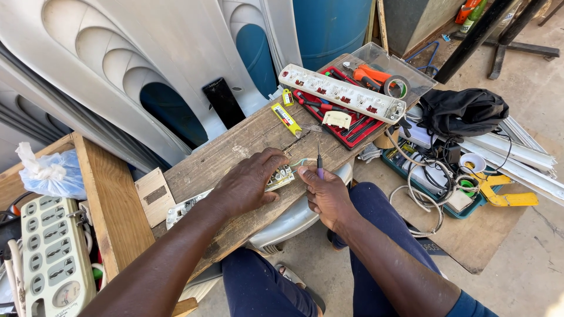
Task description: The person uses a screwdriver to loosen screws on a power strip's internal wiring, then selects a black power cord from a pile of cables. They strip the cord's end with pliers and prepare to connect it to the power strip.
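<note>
Left hand (249,182) clamps socket insert (281,176) flat on wooden plank (235,154); right hand (325,194) pinches purple screwdriver (319,165) upright. Best to seat tip squarely, turn gently, spare wires (302,161).

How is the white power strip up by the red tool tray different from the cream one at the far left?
The white power strip is long and slim, with one row of sockets and red switches; the cream power strip is broader, with paired sockets and a round dial. The white one rests across the red tool tray; the cream one sits low beside the wooden plank. Both are multi-socket strips, untouched by either hand.
</note>
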